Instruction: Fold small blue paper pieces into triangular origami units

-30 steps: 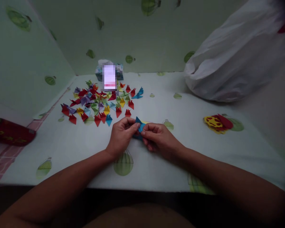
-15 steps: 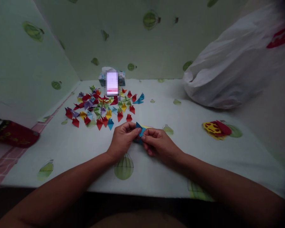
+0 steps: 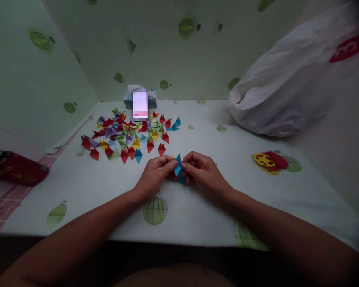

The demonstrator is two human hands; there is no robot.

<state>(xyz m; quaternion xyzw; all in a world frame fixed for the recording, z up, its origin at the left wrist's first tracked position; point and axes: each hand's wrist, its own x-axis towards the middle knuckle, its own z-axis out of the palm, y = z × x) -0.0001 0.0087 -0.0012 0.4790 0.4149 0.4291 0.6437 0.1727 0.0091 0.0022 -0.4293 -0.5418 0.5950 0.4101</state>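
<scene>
A small piece of folded blue origami paper, pointed at its top, is pinched between my two hands above the near middle of the table. My left hand grips its left side with thumb and fingers. On the right side, my right hand pinches it the same way. More blue paper shows below, between the hands, and whether it belongs to the same piece I cannot tell. Beyond my hands lie many folded paper cranes in red, yellow, green, purple and blue.
A lit phone leans on a tissue box at the back. On the left lies a red can. Yellow and red cut-out shapes rest at right, below a large white plastic bag. Patterned cloth covers the table.
The blue paper has turned, so its pointed, diamond-like face now shows upright. My right hand has shifted slightly up, its thumb now at the paper's right edge.
</scene>
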